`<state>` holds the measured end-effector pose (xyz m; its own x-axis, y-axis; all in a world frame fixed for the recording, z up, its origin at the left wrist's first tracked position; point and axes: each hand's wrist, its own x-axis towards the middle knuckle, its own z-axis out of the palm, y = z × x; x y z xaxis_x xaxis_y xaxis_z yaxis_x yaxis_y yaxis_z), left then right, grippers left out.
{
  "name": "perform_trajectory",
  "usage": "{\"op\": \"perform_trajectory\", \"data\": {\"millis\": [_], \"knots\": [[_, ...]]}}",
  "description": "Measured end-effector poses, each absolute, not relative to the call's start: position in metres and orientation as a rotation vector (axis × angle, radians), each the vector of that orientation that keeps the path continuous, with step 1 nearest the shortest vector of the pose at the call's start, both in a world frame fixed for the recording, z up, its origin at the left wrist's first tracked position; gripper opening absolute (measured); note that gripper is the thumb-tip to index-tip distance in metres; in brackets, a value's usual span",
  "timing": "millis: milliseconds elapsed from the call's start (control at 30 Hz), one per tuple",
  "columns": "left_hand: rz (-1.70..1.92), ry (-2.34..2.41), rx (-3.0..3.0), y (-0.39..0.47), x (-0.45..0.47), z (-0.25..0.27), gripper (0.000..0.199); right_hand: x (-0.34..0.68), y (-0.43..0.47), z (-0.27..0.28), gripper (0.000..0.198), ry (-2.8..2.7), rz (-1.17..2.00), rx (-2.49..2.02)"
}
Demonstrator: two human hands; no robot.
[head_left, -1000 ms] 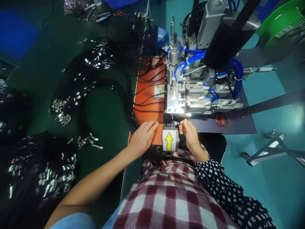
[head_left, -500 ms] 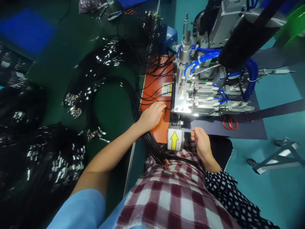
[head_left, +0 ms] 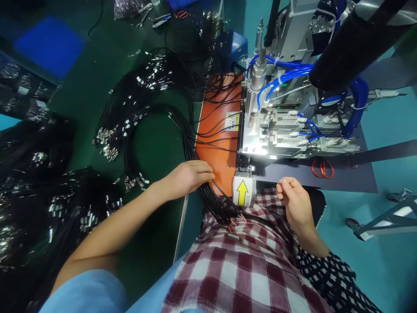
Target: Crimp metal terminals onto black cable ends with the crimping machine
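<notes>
My left hand (head_left: 194, 176) pinches one black cable (head_left: 223, 192) over the left edge of the orange plate (head_left: 221, 156). Under and beside that hand runs a thick bundle of black cables (head_left: 210, 202), its bare copper ends (head_left: 232, 222) lying against the checked apron. My right hand (head_left: 296, 202) is closed, fingers curled towards the thumb, in front of the machine; whether anything is between the fingertips cannot be seen. Between the hands is a white machine part with a yellow arrow (head_left: 243, 192). Several single cables cross the plate into the machine's edge (head_left: 241, 126).
The metal machine (head_left: 280, 130) with blue air hoses (head_left: 286, 69) stands to the right. Red-handled scissors (head_left: 322, 168) lie on its dark base. Coils of black cables with shiny ends (head_left: 146, 78) cover the green table (head_left: 153, 143). A wheeled metal stand (head_left: 384, 217) is at far right.
My left hand has come back from the plate near the machine to the cable bundle and now pinches a cable. Another cable now lies at the machine's edge. My right hand has shifted slightly right and down.
</notes>
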<state>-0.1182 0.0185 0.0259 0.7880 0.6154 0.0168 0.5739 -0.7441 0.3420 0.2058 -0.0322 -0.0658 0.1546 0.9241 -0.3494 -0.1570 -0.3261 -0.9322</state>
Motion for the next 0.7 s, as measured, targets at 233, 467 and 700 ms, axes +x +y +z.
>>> {"op": "perform_trajectory", "data": {"millis": [233, 467, 700], "knots": [[0.513, 0.992, 2.635, 0.018, -0.114, 0.018, 0.017, 0.186, -0.041, -0.044, 0.019, -1.153, 1.455, -1.308], [0.096, 1.125, 2.234, 0.01, -0.121, 0.024, 0.016, 0.179, -0.044, -0.042, 0.025, -1.198, 1.489, -1.246], [0.147, 1.095, 2.104, 0.008, -0.118, 0.024, 0.019, 0.174, -0.05, -0.028, 0.03, -1.223, 1.567, -1.142]]}}
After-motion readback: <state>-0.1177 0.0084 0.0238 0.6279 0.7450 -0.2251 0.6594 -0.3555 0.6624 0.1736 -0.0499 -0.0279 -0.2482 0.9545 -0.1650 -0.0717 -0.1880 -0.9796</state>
